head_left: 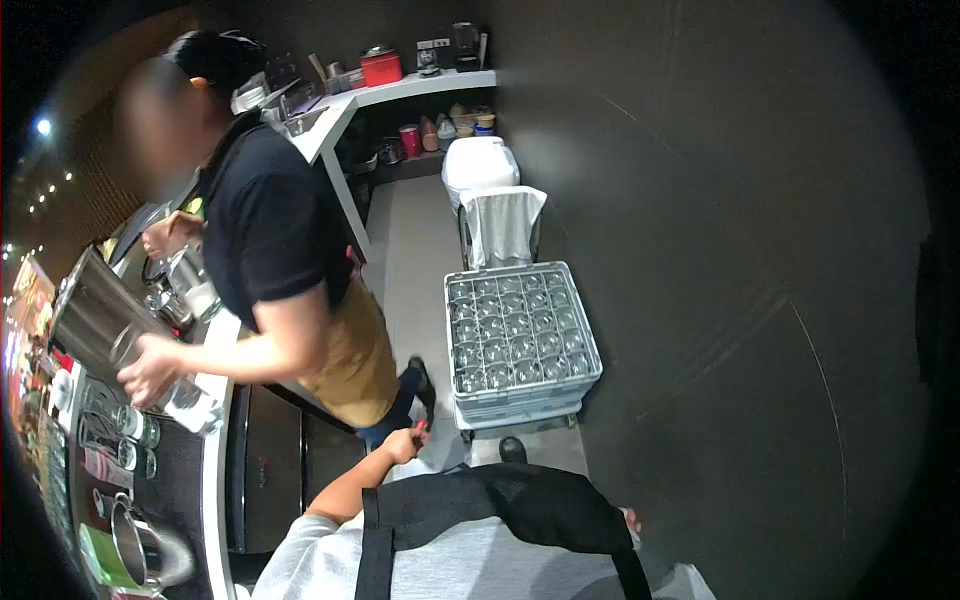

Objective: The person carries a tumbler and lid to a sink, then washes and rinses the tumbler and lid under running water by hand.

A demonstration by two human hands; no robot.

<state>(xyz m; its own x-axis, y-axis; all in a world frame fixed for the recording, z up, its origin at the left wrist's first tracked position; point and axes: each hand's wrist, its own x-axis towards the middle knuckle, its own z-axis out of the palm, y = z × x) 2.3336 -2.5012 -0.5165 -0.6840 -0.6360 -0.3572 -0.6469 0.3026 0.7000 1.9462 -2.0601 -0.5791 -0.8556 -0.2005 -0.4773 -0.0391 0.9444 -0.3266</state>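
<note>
My left hand (405, 445) is closed on a small red object (422, 426), low in front of me and close to the co-worker's legs. At the right edge of my body, only a few fingertips of my right hand (632, 520) show beside the black apron (530, 505); what they hold, if anything, is hidden. Ahead of me stands a trolley bearing a grey rack (590, 352) of clear glasses (518, 325) set in rows. A white cloth (503, 225) hangs over the trolley's far handle.
A co-worker (285, 230) stands at the left counter (216, 470), holding a clear glass vessel. Metal pots and glasses crowd that counter. Behind the trolley is a white bin (480, 165). A dark wall (740, 300) runs along the right. Grey floor (410, 240) lies between.
</note>
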